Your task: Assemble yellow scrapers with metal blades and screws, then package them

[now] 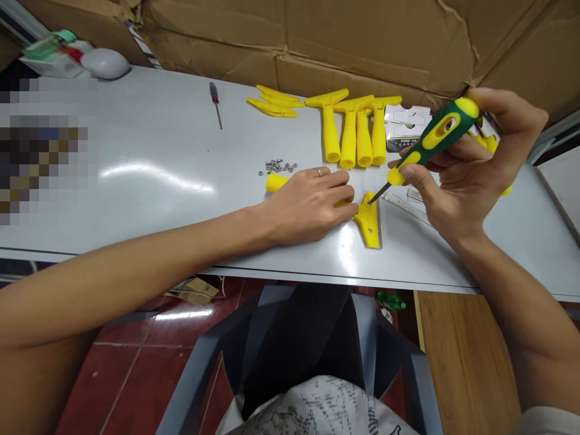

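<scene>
A yellow scraper (370, 225) lies flat on the white table, its wide head to the right with a thin blade along the edge. My left hand (312, 202) is closed over the scraper's handle, whose end sticks out to the left. In my right hand (471, 169) is a green and yellow screwdriver (441, 136), tilted, its tip at the upper screw hole of the scraper head. A second screw shows lower on the head. Loose screws and nuts (277, 165) lie in a small pile just beyond my left hand.
Several yellow scraper handles (348, 130) and flat yellow pieces (276, 103) lie along the cardboard (326, 42) at the back. A small screwdriver (215, 104) rests farther left. Clear strips (405, 207) and printed packaging (408, 127) lie near my right hand. A white rounded object (106, 63) sits back left.
</scene>
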### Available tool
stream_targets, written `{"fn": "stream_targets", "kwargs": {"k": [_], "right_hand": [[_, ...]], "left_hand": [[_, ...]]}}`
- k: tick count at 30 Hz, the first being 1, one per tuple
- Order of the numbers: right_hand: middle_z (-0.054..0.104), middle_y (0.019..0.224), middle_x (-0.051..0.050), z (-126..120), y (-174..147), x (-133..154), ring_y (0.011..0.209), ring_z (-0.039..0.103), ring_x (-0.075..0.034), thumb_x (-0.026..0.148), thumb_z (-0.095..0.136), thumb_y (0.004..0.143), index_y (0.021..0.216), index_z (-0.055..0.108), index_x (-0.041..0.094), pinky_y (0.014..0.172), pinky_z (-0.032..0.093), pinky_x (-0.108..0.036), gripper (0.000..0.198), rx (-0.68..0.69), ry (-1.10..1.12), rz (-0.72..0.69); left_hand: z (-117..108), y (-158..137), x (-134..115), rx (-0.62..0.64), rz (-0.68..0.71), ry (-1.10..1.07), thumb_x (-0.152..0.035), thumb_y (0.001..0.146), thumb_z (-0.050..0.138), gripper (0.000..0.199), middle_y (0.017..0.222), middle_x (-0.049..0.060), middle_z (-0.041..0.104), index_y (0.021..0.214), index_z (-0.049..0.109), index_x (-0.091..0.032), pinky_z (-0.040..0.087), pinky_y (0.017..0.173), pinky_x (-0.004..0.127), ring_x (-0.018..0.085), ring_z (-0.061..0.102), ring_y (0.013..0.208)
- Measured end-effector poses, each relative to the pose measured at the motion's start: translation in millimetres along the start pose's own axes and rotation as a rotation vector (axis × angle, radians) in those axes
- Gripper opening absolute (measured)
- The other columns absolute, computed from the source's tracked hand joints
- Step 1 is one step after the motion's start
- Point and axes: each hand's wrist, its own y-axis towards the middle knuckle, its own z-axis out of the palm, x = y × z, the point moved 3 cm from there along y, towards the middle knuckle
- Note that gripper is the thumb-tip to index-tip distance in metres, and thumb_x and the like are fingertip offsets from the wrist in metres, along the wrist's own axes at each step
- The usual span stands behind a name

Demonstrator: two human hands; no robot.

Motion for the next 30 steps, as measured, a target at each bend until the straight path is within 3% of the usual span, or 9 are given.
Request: {"fn": "stream_targets", "kwargs": {"k": [4,9,12,15,20,24,30], "right_hand": [[0.057,0.157,0.001,2,0,-2,0.094,0.077,-0.01,0.062,0.115,0.079,0.158,0.068,0.052,0.062,0.072,-0.019,0.093,-0.025,0.013,-0.109],[0.057,0.161,0.002,4,-3,13,0.114,0.083,-0.018,0.054,0.103,0.096,0.161,0.072,0.053,0.093,0.083,-0.037,0.072,-0.036,0.014,-0.047],[0.053,0.166,0.004,5,-2,22,0.123,0.086,-0.022,0.056,0.101,0.095,0.16,0.072,0.056,0.1,0.085,-0.042,0.071,-0.072,0.049,-0.04],[0.05,0.171,0.007,6,-1,15,0.131,0.087,-0.026,0.06,0.1,0.095,0.158,0.069,0.062,0.11,0.084,-0.048,0.07,-0.064,0.081,0.059],[0.038,0.187,0.006,8,-4,-22,0.125,0.087,-0.028,0.072,0.1,0.089,0.164,0.051,0.062,0.103,0.085,-0.052,0.09,0.01,0.214,0.095],[0.033,0.185,-0.001,9,-3,-44,0.111,0.087,-0.023,0.076,0.1,0.088,0.167,0.051,0.054,0.095,0.084,-0.051,0.096,-0.007,0.26,-0.027],[0.043,0.176,-0.003,13,-2,-32,0.093,0.083,-0.015,0.082,0.096,0.089,0.168,0.055,0.048,0.085,0.084,-0.043,0.095,0.002,0.225,-0.148]], "left_hand": [[2,0,0,0.012,-0.006,-0.021,-0.013,0.125,0.06,0.031,0.106,0.007,0.087,0.111,0.087,-0.019,0.053,0.079,0.037,0.024,0.079,0.099],[4,0,3,-0.022,0.02,-0.02,-0.014,0.126,0.061,0.03,0.107,0.006,0.087,0.11,0.086,-0.019,0.055,0.081,0.036,0.023,0.076,0.099],[4,-1,5,-0.049,0.03,-0.022,-0.016,0.127,0.062,0.028,0.107,0.006,0.087,0.112,0.086,-0.019,0.055,0.082,0.036,0.023,0.076,0.099],[6,-2,9,-0.037,0.046,-0.016,-0.015,0.127,0.06,0.03,0.11,0.005,0.088,0.116,0.087,-0.02,0.056,0.085,0.038,0.023,0.077,0.1],[8,-3,15,-0.061,0.069,0.011,-0.013,0.13,0.05,0.036,0.118,0.002,0.09,0.128,0.085,-0.022,0.06,0.1,0.039,0.024,0.079,0.111],[12,-5,18,-0.045,0.048,0.002,-0.014,0.13,0.049,0.036,0.124,0.002,0.091,0.128,0.084,-0.022,0.062,0.107,0.04,0.024,0.08,0.121],[15,-6,20,-0.005,-0.015,-0.08,-0.012,0.126,0.056,0.031,0.129,0.004,0.091,0.128,0.086,-0.023,0.064,0.109,0.043,0.026,0.081,0.127]]}}
